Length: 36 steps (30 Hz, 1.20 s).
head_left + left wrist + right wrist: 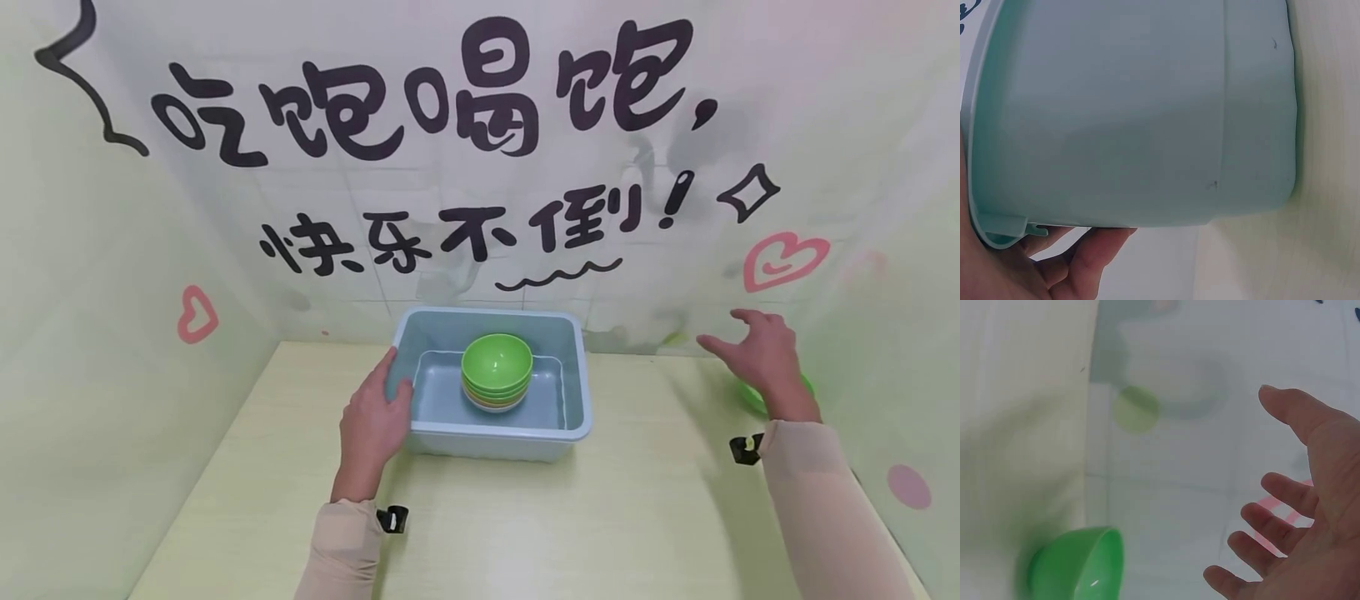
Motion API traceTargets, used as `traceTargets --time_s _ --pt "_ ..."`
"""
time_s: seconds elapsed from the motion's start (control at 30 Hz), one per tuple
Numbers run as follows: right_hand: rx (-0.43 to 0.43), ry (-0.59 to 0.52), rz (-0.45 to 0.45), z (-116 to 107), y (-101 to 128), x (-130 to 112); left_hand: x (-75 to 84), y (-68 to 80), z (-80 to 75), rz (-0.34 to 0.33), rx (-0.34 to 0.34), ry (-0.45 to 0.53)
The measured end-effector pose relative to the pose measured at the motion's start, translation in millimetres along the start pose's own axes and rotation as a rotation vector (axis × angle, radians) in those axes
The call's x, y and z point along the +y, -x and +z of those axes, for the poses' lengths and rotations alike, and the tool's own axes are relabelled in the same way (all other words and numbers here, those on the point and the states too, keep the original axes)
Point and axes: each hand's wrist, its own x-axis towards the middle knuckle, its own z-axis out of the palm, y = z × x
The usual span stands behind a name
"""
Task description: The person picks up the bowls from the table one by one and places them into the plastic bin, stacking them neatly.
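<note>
A pale blue plastic tub (577,392) stands on the table, holding a short stack of bowls with a green bowl (497,363) on top. My left hand (375,412) holds the tub's left rim, thumb over the edge; the left wrist view shows the tub wall (1135,119) close up with fingers (1085,259) beneath the rim. My right hand (757,350) hovers open, fingers spread, above a loose green bowl (750,398) at the table's right edge. In the right wrist view that bowl (1079,565) lies below the spread right hand (1297,519), apart from it.
The light wooden table (525,517) is boxed in by a back wall (480,150) with black lettering and pink hearts, and by pale green side walls (112,333) close on both sides.
</note>
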Motion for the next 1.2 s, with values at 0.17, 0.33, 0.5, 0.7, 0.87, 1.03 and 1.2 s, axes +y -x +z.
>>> traceTargets --time_s 0.17,0.33,0.5,0.7,0.87,1.03,1.2 --pt "0.004 -0.005 0.129 5.0 5.7 19.8 -0.6 0.2 0.5 0.001 0.015 0.001" --pt "-0.04 0.002 0.272 13.8 8.3 37.8 -0.3 0.8 0.0 -0.002 0.018 0.0" --pt "-0.067 0.005 0.36 21.5 7.5 50.0 -0.1 0.1 0.1 0.003 0.01 0.0" --pt "-0.09 -0.01 0.435 23.4 8.8 61.6 -0.8 -0.7 -0.3 0.005 0.002 -0.006" --pt "-0.134 -0.024 0.489 26.3 10.1 74.6 -0.4 -0.7 -0.3 0.002 0.002 -0.01" --pt "-0.142 -0.058 0.506 29.5 14.0 84.3 0.1 -0.9 1.0 0.002 0.005 -0.002" --pt "-0.142 -0.068 0.478 30.7 15.0 85.1 0.6 -0.8 1.6 0.002 0.005 -0.004"
